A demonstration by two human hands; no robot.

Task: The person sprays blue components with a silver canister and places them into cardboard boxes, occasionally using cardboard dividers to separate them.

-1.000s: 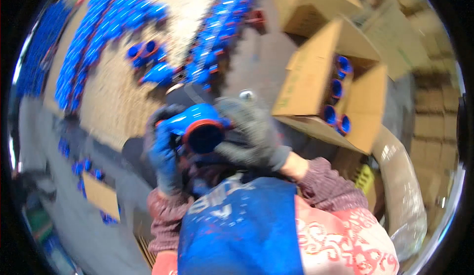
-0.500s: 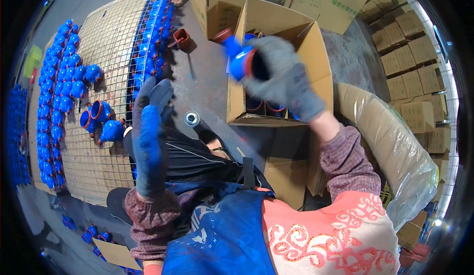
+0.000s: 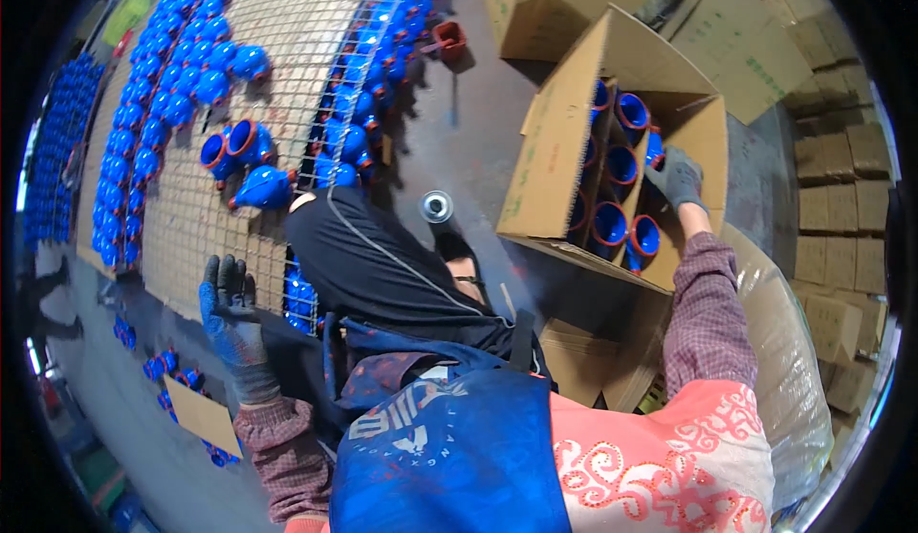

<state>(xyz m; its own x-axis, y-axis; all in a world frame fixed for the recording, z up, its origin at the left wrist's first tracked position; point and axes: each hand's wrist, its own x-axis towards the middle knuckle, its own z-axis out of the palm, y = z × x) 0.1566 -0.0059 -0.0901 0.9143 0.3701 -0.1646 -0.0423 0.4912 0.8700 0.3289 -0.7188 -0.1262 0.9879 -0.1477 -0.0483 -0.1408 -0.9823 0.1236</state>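
Observation:
My gloved right hand (image 3: 679,177) is down inside an open cardboard box (image 3: 550,151), closed on a blue pipe fitting (image 3: 654,146) at the box's right side. The glove hides part of that fitting. Beside it, several more blue fittings with red rims, such as one wide-mouthed fitting (image 3: 610,222), stand in rows with their mouths up. A cardboard divider runs between some rows. My gloved left hand (image 3: 232,313) is raised off the near edge of the wire-mesh table (image 3: 249,275), fingers spread, with nothing in it.
On the mesh table stand rows of blue fittings (image 3: 143,131), with a few loose ones (image 3: 263,189) nearer me. A red container (image 3: 449,43) and a metal can (image 3: 436,207) stand on the floor. Stacked cartons (image 3: 841,170) and a plastic-wrapped bundle (image 3: 775,342) line the right.
My right hand has carried the blue fitting from above the box down into its right side. My left hand has moved left and nearer me, fingers spreading. The whole view has shifted.

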